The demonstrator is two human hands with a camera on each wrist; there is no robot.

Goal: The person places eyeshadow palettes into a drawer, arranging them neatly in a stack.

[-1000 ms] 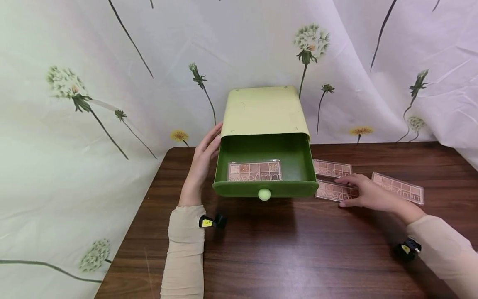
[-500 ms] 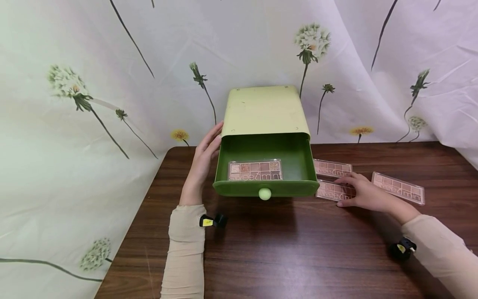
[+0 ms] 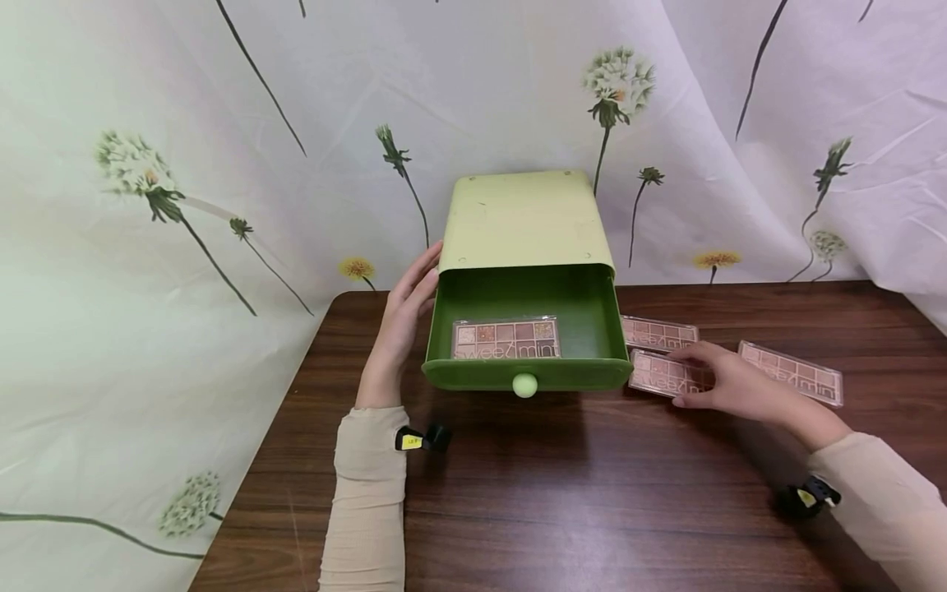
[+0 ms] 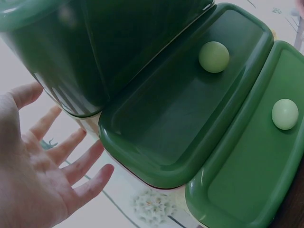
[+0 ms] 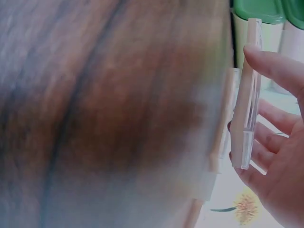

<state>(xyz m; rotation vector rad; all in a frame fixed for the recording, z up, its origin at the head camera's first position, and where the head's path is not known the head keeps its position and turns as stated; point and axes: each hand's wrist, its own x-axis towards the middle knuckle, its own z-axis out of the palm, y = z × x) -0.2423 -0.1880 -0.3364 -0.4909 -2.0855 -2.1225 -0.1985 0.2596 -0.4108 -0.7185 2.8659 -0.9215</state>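
Observation:
The cream cabinet has its green top drawer pulled out. An eyeshadow palette with a clear lid lies inside that drawer. My left hand rests along the cabinet's left side; in the left wrist view its fingers are extended. Right of the drawer, my right hand pinches a second palette between thumb and fingers. The right wrist view shows this palette edge-on, lifted slightly off the table.
Another palette lies just behind the held one, and one more palette lies to the right of my hand. Two lower drawers with round knobs appear shut. A flower-printed cloth hangs behind the dark wooden table.
My right hand has closed on the palette and raised it a little from the table, shifting it slightly right. My left hand and the drawer stay put.

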